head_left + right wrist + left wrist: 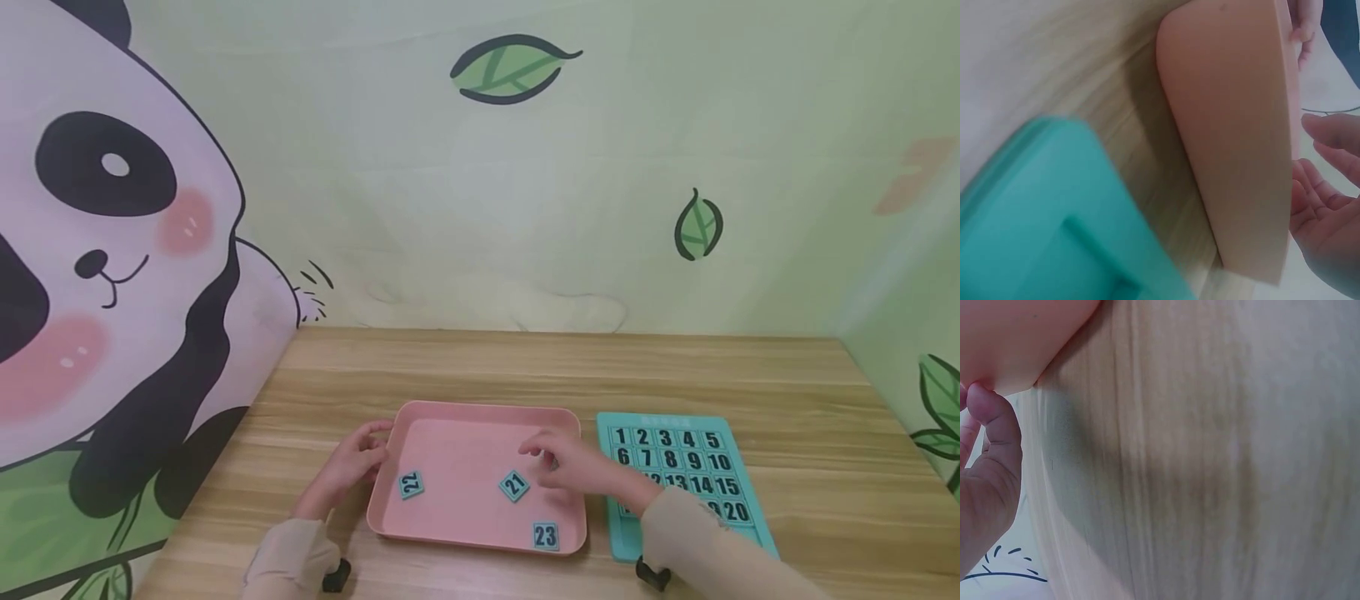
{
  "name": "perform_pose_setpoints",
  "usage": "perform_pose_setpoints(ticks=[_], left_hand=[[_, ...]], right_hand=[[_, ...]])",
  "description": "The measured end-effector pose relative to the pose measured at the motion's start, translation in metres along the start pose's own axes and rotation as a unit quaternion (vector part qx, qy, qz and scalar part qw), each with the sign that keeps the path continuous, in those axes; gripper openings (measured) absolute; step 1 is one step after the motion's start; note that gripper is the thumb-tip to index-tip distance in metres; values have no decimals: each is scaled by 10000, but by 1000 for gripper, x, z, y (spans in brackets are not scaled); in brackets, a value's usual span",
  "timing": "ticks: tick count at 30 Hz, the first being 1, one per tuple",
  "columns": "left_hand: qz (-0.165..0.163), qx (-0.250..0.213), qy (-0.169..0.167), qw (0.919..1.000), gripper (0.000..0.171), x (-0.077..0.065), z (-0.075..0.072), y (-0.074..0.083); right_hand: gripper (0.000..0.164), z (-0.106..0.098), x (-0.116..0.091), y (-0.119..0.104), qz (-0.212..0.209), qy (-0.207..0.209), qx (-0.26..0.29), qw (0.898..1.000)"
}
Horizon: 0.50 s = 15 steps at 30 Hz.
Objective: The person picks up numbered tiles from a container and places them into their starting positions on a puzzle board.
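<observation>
A pink tray [457,454] holds number tiles: tile 22 [411,485] at the left, tile 21 [514,486] right of the middle, and tile 23 [546,536] in the near right corner. My left hand [352,461] holds the tray's left edge with bent fingers, its thumb [994,415] against the rim in the left wrist view. Over the tray's right side is my right hand [573,465], fingers loosely bent, with a gap between thumb and forefinger. Something small and dark shows beneath it, mostly hidden. Tile 21 lies just left of that hand.
Right of the tray lies a teal number board [731,542] with numbered tiles in rows, partly covered by my right forearm. Both stand on a wooden table [465,358]. A wall with a panda picture [112,250] rises behind and at the left.
</observation>
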<state>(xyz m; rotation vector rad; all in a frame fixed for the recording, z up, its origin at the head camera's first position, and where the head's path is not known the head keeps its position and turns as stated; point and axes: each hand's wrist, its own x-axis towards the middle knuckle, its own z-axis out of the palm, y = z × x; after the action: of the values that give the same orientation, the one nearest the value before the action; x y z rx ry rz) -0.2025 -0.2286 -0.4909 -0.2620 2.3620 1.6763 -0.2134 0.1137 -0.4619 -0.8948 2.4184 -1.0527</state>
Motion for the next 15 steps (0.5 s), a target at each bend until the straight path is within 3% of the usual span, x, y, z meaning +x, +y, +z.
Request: perform_pose_setpoints(ticks=[6, 15], left_hand=[[13, -27, -18, 10000, 42, 1, -1, -1], [-6, 6, 16, 10000, 42, 2, -1, -2]], right_hand=[[37, 13, 15, -1, -162, -27, -470, 9988], [35, 26, 23, 0, 273, -249, -579, 9976]])
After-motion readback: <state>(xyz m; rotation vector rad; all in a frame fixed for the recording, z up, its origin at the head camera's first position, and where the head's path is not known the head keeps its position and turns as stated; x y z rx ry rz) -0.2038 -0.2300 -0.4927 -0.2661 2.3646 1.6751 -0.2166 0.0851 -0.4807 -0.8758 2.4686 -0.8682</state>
